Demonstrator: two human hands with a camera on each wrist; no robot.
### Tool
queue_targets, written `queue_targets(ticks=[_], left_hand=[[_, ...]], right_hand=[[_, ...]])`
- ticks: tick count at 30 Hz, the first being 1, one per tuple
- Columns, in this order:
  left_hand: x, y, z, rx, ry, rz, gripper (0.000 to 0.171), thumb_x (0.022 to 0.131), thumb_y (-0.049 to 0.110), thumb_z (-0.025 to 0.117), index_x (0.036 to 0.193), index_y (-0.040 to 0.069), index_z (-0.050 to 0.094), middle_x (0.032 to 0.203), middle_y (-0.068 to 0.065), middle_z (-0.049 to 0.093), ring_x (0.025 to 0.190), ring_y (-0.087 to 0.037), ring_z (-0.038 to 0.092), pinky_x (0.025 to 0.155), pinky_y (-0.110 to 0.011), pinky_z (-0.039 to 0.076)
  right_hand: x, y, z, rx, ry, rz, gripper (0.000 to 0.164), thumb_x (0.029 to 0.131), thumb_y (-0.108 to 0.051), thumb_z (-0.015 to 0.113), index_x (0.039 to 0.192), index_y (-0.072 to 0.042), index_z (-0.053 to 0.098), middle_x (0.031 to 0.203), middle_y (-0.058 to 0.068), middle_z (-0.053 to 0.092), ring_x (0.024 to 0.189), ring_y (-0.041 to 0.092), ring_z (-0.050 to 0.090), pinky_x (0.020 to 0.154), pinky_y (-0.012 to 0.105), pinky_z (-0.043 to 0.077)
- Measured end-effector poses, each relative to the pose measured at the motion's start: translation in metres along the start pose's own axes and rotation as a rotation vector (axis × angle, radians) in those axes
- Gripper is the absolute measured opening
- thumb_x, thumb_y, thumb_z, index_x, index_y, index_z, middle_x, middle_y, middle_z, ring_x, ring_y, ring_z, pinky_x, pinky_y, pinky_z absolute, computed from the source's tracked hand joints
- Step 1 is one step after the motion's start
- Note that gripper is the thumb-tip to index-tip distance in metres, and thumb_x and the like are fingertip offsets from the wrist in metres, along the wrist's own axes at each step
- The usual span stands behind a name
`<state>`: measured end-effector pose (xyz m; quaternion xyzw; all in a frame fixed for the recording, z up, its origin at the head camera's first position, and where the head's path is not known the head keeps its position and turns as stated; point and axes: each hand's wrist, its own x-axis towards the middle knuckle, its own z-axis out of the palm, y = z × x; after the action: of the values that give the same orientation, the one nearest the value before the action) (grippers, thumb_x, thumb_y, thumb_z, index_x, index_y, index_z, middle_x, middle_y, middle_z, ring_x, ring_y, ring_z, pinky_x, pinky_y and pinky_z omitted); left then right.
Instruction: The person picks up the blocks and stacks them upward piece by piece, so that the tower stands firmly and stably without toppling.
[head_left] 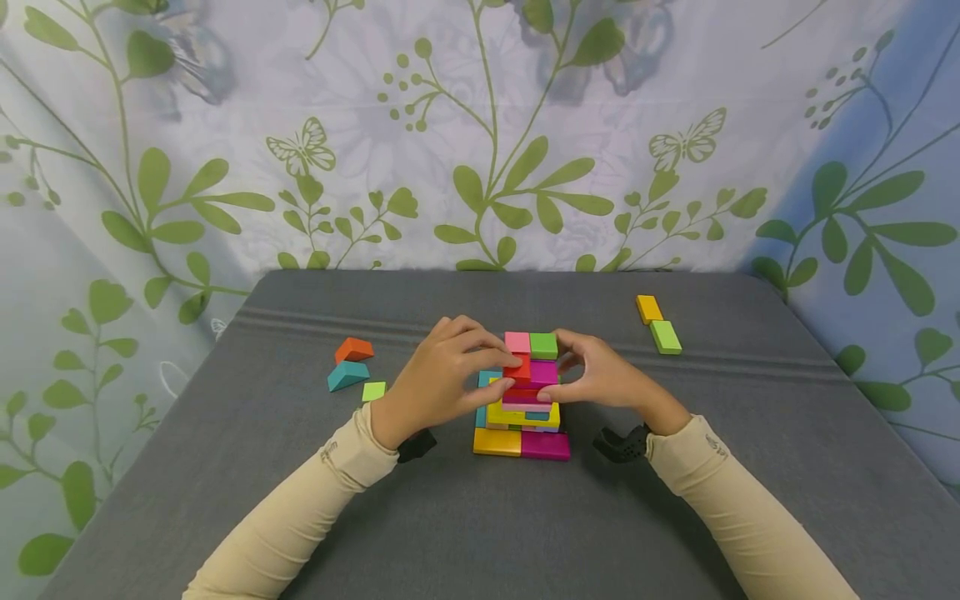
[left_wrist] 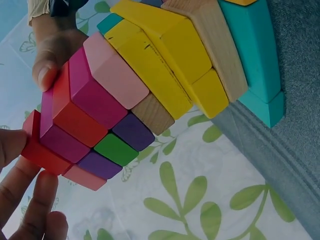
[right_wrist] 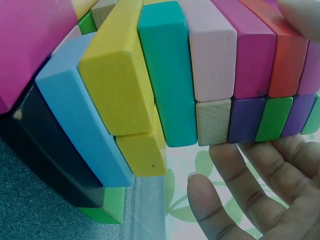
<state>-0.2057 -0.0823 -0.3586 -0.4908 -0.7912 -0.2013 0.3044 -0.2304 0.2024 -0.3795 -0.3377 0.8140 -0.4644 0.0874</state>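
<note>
A tower of coloured wooden blocks (head_left: 536,419) stands on the table in the head view, its base row showing a yellow-orange block (head_left: 497,442) and a magenta block (head_left: 545,446). My left hand (head_left: 442,367) pinches a red block (left_wrist: 49,156) at the tower's upper left, thumb on one side and fingertips on the other. Along the tower's right side, my right hand (head_left: 603,375) grips the upper layers. Its thumb lies on the front, while fingers (right_wrist: 240,172) touch the purple and green blocks behind. A pink block (head_left: 517,342) and a green block (head_left: 543,346) sit on top.
Left of the tower lie an orange block (head_left: 354,349), a teal block (head_left: 348,375) and a lime piece (head_left: 373,391). At the back right are a yellow-orange block (head_left: 649,309) and a lime block (head_left: 665,337). A leaf-patterned curtain (head_left: 360,167) hangs behind the grey table (head_left: 480,533).
</note>
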Motion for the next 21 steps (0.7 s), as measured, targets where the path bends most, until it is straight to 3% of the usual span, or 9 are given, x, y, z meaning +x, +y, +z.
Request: queue_targets(ticks=[14,21], left_hand=[[-0.0005,-0.0013,0.004,0.0,0.0,-0.012,0.025,0.089,0.021,0.092,0.111,0.01,0.085,0.106,-0.005,0.077,0.102,-0.023,0.062,0.08,-0.037,0.048],[-0.0025,-0.0036,0.0021,-0.086,0.002,-0.046,0.029,0.088,0.018,0.091,0.114,0.007,0.082,0.111,-0.007,0.077,0.103,-0.025,0.063,0.088,-0.04,0.052]], right_hand=[[0.0008,0.0018,-0.0006,0.012,-0.005,0.002,0.046,0.09,-0.031,0.089,0.109,-0.004,0.058,0.101,0.003,0.061,0.106,0.028,0.066,0.097,0.065,0.055],[0.001,0.0026,-0.0003,0.01,-0.004,0.005,0.044,0.089,-0.029,0.089,0.108,-0.004,0.057,0.099,0.004,0.06,0.106,0.028,0.067,0.097,0.064,0.056]])
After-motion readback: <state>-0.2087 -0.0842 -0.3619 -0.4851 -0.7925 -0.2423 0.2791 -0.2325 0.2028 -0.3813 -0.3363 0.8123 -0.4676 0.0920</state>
